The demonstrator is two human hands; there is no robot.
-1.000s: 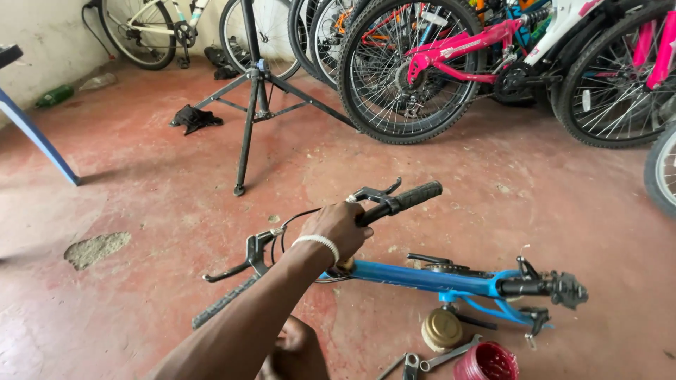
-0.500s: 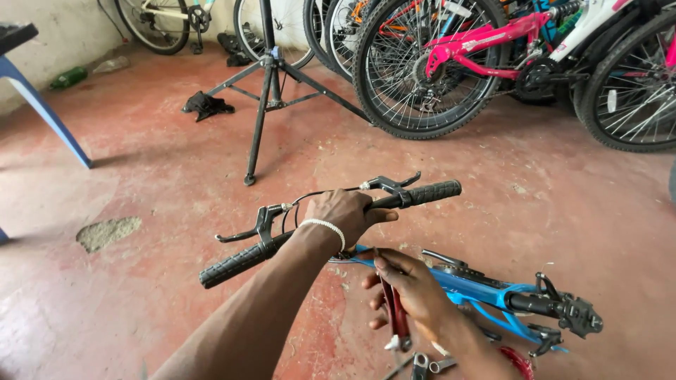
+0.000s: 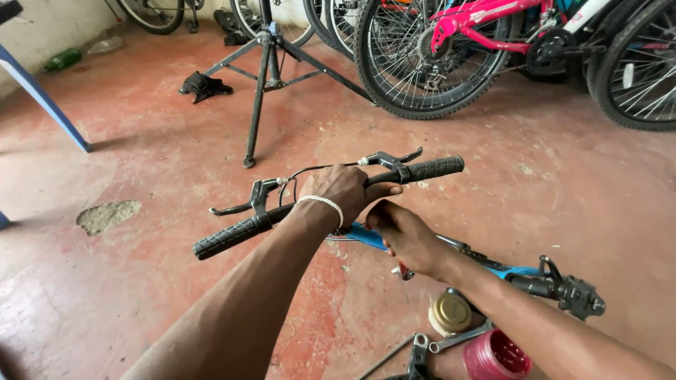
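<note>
- While my left hand (image 3: 343, 191) closes around the middle of the handlebar (image 3: 331, 204), the bar hangs level above the red floor (image 3: 141, 295), crosswise over the near end of the blue bicycle frame (image 3: 366, 236).
- My right hand (image 3: 407, 239) is curled shut just under the bar, where it meets the frame; a small red-handled tool (image 3: 403, 270) pokes out below my palm, so I judge it is gripped there, though its working end is hidden.
- By my reckoning the bar is seated on the frame but not yet fixed: I am steadying it and working at the joint, which my hands cover.
- On the bar I count two black grips, two brake levers and thin cables looping between them.
- Near my right forearm, on the floor, lie one brass-coloured round cap (image 3: 449, 314), one red round tub (image 3: 495, 354) and at least two spanners (image 3: 451, 339).
- Farther off stands one black tripod repair stand (image 3: 262, 77), a dark rag (image 3: 204, 86) beside its foot, and several parked bicycles along the far edge, the pink one (image 3: 486, 35) nearest.
</note>
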